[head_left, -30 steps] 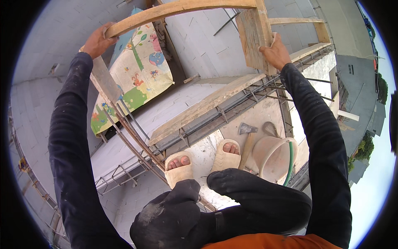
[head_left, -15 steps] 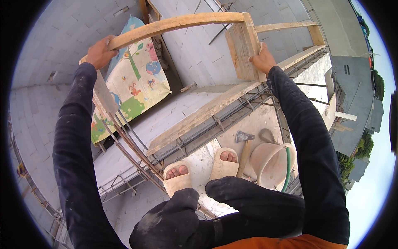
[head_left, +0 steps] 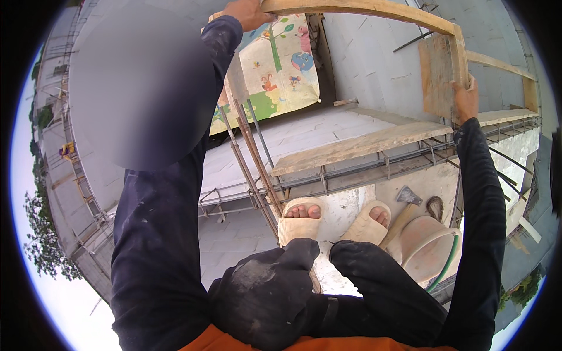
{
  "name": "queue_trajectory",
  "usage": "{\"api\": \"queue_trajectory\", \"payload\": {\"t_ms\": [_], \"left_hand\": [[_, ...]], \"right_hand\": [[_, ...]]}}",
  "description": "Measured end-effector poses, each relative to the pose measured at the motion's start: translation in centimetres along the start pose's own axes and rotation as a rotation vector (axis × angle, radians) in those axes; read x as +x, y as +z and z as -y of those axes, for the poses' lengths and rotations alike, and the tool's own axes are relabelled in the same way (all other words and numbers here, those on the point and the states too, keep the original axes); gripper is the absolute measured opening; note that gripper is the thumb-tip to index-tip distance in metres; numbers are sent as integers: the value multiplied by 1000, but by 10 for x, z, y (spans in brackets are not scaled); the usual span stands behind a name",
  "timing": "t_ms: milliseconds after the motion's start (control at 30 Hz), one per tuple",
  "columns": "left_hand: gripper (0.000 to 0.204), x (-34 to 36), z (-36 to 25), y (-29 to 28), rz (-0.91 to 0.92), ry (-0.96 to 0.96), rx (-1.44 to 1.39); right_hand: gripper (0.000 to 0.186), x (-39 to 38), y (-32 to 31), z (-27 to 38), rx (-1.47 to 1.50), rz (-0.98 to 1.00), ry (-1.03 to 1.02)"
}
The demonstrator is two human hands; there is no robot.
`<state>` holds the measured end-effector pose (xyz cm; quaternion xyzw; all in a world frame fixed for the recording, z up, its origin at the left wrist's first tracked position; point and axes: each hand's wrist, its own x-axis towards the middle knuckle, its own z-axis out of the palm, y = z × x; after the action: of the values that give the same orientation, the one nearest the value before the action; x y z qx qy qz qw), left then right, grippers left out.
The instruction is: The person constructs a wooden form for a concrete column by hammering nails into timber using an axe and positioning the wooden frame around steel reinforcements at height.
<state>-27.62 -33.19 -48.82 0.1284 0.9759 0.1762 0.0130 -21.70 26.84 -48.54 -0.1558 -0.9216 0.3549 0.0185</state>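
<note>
You hold a wooden frame [head_left: 374, 9] up high in front of you, above the long plank [head_left: 363, 146] and steel bars [head_left: 252, 152] on the wall top. It looks lifted but not yet set down, so placing it is what is left. Your left hand [head_left: 249, 11] wraps around the top board. Your right hand [head_left: 465, 102] grips the side board [head_left: 442, 76], fingers curled on its edge. Both arms reach far out, almost straight. Your sandals [head_left: 301, 219] stand below, by a hatchet [head_left: 404, 205] and bucket [head_left: 424, 245].

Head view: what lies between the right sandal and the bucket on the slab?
In the head view, a hatchet lies between the right sandal and the bucket, its wooden handle slanting down toward the sandal, blade end up.
</note>
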Motion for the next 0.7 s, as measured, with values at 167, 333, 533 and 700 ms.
{"api": "queue_trajectory", "payload": {"t_ms": [167, 333, 533, 700], "left_hand": [[92, -36, -34, 16, -320, -313, 325], [102, -141, 36, 60, -276, -797, -462], [72, -133, 45, 69, -2, -834, -329], [70, -129, 46, 80, 14, -807, -357]], "right_hand": [[58, 3, -20, -21, 43, -6, -17], [57, 13, -11, -34, 20, -41, -136], [64, 20, -15, -14, -6, 30, -61], [67, 27, -20, -5, -167, 23, -108]]}}
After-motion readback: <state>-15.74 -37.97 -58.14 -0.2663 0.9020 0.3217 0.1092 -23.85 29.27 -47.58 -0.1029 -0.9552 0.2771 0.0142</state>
